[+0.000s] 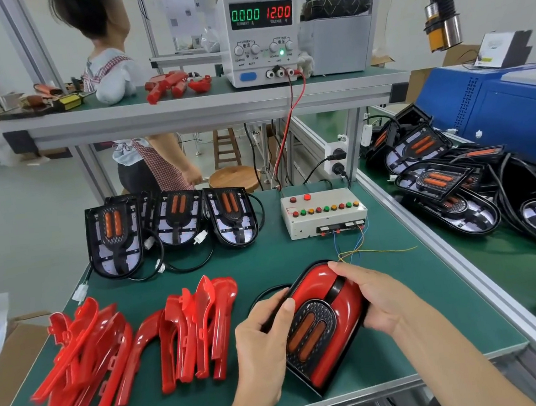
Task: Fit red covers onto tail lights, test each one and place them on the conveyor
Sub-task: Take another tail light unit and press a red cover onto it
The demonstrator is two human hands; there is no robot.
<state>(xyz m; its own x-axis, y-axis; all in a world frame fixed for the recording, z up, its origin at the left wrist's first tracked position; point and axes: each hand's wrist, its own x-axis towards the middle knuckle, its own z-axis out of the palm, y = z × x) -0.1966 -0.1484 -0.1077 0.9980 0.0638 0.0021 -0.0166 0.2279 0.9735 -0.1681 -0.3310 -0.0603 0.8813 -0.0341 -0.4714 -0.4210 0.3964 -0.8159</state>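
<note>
red covers crowd left, test box ahead

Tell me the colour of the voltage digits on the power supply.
Red, reading 12.00, on the power supply; head view shows it clearly.

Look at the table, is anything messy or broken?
Nothing looks broken. The loose red covers lie in untidy, overlapping heaps at the front left of the green table, not in rows. Both hands, left hand and right hand, grip one tail light with its red cover already on.
</note>
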